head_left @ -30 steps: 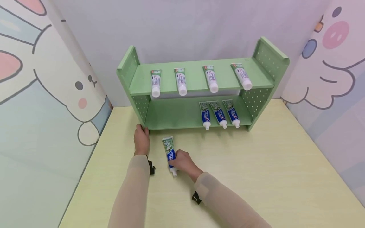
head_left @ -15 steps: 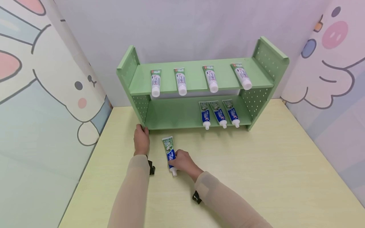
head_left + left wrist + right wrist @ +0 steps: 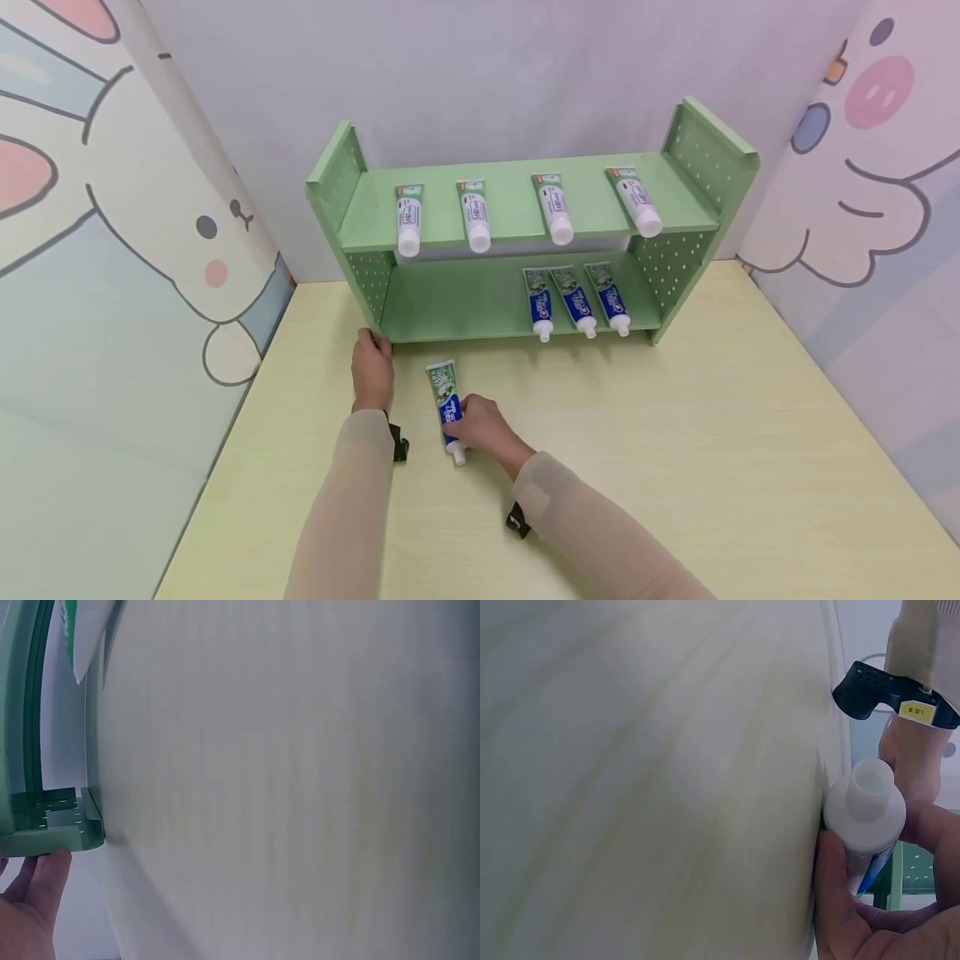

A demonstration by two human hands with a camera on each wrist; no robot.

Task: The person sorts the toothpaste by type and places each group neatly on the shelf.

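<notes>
A toothpaste tube (image 3: 447, 408), green and blue with a white cap, lies on the table in front of the shelf. My right hand (image 3: 483, 423) grips it near the cap end, thumb and fingers on either side. In the right wrist view the tube's white cap (image 3: 866, 802) points toward the camera. My left hand (image 3: 372, 369) touches the lower left corner of the green two-tier shelf (image 3: 450, 296). The left wrist view shows its fingers (image 3: 49, 881) straight against the side panel.
Several white toothpaste tubes (image 3: 477, 215) lie spaced along the upper tier. Three blue-green tubes (image 3: 573, 298) lie on the right of the lower tier. The pale wooden table (image 3: 712, 450) meets cartoon-printed walls (image 3: 135, 233) at left and right.
</notes>
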